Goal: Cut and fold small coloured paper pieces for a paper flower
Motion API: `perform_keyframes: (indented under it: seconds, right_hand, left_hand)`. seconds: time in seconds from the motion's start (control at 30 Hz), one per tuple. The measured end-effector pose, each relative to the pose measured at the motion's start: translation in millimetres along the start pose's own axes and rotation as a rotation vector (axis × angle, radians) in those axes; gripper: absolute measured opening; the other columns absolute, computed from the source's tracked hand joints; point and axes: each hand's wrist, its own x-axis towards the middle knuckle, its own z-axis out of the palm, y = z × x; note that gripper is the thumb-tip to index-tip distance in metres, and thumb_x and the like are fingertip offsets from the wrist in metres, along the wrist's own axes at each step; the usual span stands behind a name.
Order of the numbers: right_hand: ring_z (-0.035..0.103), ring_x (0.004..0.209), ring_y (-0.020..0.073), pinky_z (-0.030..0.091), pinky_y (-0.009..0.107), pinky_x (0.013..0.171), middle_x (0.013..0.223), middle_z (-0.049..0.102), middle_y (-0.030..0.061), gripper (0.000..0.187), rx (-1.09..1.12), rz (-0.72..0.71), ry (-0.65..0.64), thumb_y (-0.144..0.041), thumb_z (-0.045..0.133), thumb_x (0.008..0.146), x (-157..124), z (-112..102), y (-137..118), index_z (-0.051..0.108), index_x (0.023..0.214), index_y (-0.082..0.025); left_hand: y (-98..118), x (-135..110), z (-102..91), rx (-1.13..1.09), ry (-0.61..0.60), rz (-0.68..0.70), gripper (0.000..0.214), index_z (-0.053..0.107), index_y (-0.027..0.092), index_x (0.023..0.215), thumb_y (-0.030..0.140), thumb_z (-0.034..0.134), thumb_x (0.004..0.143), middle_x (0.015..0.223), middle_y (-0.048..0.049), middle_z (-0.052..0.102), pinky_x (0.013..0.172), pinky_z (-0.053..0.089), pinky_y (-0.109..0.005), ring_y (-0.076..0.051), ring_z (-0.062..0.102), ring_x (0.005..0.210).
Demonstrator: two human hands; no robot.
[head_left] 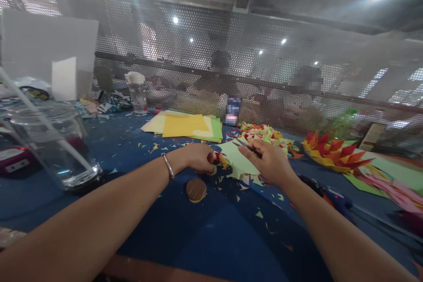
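My right hand (272, 161) is closed around the dark handles of a pair of scissors (243, 143), whose blades point left over a sheet of pale green paper (236, 156). That sheet lies beneath the right fingers, its lower edge jagged. Just left of it, my left hand (201, 158) wears a silver bangle and has its fingers curled together. A bit of something pale shows at those fingertips, too small to name. Small red and yellow paper pieces (222, 158) lie between the hands. Below the left hand sits a round brown disc (196, 190).
Yellow and green paper sheets (185, 125) are stacked behind the left hand. A heap of cut paper (266, 134), a phone (233, 111) and an orange-red paper flower (333, 152) stand farther back. A glass jar with a straw (56, 145) is left; a glue gun (333, 198) lies right.
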Motion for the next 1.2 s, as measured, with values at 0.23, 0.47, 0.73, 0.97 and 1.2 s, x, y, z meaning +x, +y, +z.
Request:
perform_keyframes:
  seconds: [0.23,0.47,0.73,0.97,1.2]
  right_hand:
    - [0.034,0.046,0.0114,0.023,0.026,0.047,0.049,0.037,-0.0044,0.040,0.053,0.007,-0.016,-0.052,0.047,0.086,0,1,-4,0.042,0.060,-0.021]
    - [0.037,0.047,0.0108,0.025,0.025,0.045,0.051,0.038,-0.0047,0.045,0.155,0.023,-0.038,-0.055,0.041,0.088,0,0,-7,0.044,0.061,-0.020]
    - [0.039,0.050,0.0119,0.028,0.026,0.047,0.055,0.045,-0.0027,0.041,0.215,0.032,-0.035,-0.053,0.042,0.089,-2,-1,-13,0.055,0.069,-0.020]
    - [0.038,0.050,0.0114,0.028,0.025,0.048,0.054,0.041,-0.0041,0.040,0.217,0.054,-0.022,-0.053,0.043,0.089,-2,-3,-13,0.051,0.068,-0.020]
    - [0.033,0.048,0.0099,0.024,0.024,0.045,0.052,0.033,-0.0058,0.040,0.218,0.026,-0.015,-0.050,0.044,0.090,-4,-3,-15,0.048,0.065,-0.020]
  left_hand:
    - [2,-1,-1.4,-0.246,0.044,0.028,0.005,0.060,0.018,0.062,0.018,0.061,0.057,0.046,0.0039,0.058,0.052,0.036,-0.024,-0.012,0.051,0.048]
    - [16,7,6.8,-0.748,0.286,0.093,0.013,0.047,0.018,0.083,0.028,0.054,0.078,0.081,-0.0048,0.066,0.066,0.045,-0.025,-0.013,0.063,0.076]
    - [30,4,14.6,-1.406,0.199,0.038,0.024,0.048,0.020,0.085,0.013,0.066,0.070,0.076,0.0001,0.066,0.072,0.045,-0.027,-0.015,0.066,0.082]
    - [31,3,12.5,-1.478,0.193,0.021,0.022,0.052,0.018,0.078,0.010,0.069,0.068,0.073,0.0018,0.064,0.067,0.043,-0.023,-0.014,0.066,0.078]
    - [28,5,16.2,-1.481,0.198,0.132,0.024,0.054,0.016,0.071,0.015,0.076,0.063,0.070,0.0009,0.063,0.063,0.042,-0.023,-0.015,0.067,0.074]
